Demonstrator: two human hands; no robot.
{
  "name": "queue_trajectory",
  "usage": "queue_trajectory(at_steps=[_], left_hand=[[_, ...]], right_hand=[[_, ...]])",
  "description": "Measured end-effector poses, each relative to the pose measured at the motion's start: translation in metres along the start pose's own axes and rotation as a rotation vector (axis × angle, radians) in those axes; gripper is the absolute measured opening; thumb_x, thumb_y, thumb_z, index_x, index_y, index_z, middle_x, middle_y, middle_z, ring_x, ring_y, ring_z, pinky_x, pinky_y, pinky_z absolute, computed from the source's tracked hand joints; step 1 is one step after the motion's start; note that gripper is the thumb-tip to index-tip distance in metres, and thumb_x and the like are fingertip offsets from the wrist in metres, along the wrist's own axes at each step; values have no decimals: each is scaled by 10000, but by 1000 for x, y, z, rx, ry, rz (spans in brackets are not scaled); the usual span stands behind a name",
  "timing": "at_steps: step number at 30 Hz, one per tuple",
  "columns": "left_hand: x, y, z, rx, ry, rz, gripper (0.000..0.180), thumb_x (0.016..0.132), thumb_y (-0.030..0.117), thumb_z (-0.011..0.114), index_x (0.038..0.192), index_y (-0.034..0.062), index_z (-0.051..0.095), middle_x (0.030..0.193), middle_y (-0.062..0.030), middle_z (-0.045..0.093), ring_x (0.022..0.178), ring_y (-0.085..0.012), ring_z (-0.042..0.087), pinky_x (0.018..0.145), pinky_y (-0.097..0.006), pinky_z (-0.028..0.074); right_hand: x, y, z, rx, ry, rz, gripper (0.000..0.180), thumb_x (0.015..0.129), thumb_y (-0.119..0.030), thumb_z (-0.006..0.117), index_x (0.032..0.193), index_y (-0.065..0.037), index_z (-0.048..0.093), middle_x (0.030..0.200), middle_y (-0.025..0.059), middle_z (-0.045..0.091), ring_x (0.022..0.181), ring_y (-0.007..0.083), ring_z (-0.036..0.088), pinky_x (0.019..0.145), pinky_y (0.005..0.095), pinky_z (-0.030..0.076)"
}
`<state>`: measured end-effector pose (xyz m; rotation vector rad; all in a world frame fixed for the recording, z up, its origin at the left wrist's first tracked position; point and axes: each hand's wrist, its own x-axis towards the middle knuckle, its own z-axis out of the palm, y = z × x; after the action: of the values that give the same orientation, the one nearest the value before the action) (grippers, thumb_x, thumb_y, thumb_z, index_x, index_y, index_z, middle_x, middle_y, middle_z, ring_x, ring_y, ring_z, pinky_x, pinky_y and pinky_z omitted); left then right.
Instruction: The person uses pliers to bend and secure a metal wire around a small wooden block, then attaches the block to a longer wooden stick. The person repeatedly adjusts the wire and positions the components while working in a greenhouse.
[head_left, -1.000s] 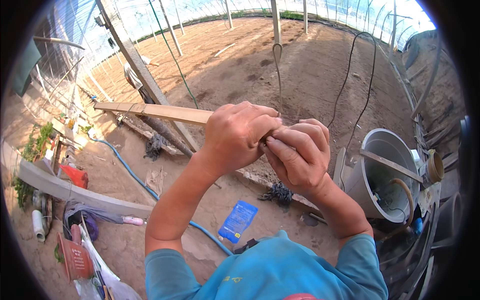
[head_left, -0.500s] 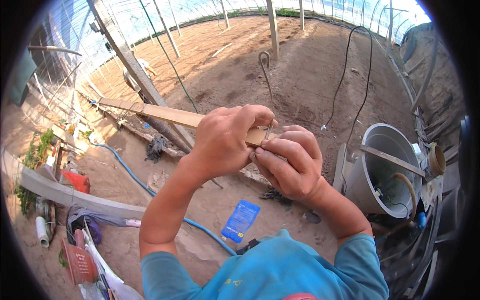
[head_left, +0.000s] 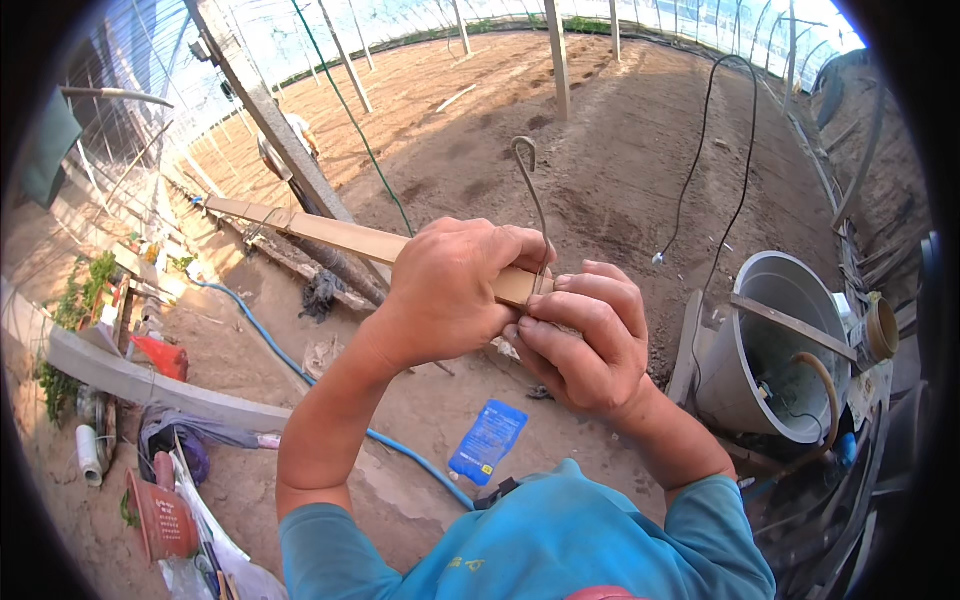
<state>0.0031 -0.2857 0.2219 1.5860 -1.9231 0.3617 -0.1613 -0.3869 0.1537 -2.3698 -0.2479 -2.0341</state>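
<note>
A long, flat wooden slat point(head_left: 345, 234) runs from the far left to its near end between my hands. My left hand point(head_left: 450, 285) is closed around the slat close to that end, its thumb and forefinger beside a wire. This thin metal wire point(head_left: 535, 195) stands up from the slat, its top bent into a hook, its lower part lying across the wood. With fingers bent, my right hand point(head_left: 592, 335) pinches at the slat's end where the wire comes down. The fingers hide exactly how the wire's lower end sits.
A large grey bucket point(head_left: 715, 375) stands at the right with a strip across its rim. A blue hose point(head_left: 262, 335) and a blue packet point(head_left: 488, 440) lie on the soil. Concrete posts point(head_left: 270, 115) rise ahead. Another person point(head_left: 300, 135) bends at the far left.
The wire's hooked top leans a little more to the left. My right hand has shifted slightly at the slat's end; my left hand keeps its hold. The whole view has shifted slightly.
</note>
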Motion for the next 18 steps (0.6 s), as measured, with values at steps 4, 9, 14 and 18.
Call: queue_trajectory(at_steps=[4, 9, 14, 18], left_hand=[[1, 0, -6, 7, -38, -10, 326, 725, 107, 824, 1039, 121, 737, 952, -66, 776, 930, -310, 748, 863, -425, 545], [-1, -3, -8, -20, -70, -18, 292, 723, 123, 823, 998, 121, 728, 947, -58, 774, 918, -304, 743, 862, -416, 536], [-2, -2, -13, -4, -52, -8, 271, 717, 128, 823, 969, 120, 725, 916, -55, 769, 885, -300, 740, 827, -417, 534], [-2, 0, -12, -13, -70, -35, 242, 717, 135, 823, 938, 117, 728, 898, -51, 766, 883, -299, 738, 811, -420, 535]], right_hand=[[2, -5, 3, 21, 12, 17, 244, 767, -156, 906, 941, -85, 751, 1049, 68, 729, 984, 263, 692, 879, 474, 599], [3, -9, 3, 51, -8, 33, 280, 770, -163, 911, 981, -69, 752, 1057, 82, 726, 982, 280, 698, 878, 464, 606], [8, -16, -9, 145, -95, 96, 368, 781, -89, 895, 1103, -28, 729, 1105, 119, 724, 1035, 327, 711, 900, 463, 606], [9, -18, -14, 188, -116, 158, 394, 781, -42, 885, 1134, -4, 716, 1131, 144, 725, 1057, 349, 716, 906, 445, 606]])
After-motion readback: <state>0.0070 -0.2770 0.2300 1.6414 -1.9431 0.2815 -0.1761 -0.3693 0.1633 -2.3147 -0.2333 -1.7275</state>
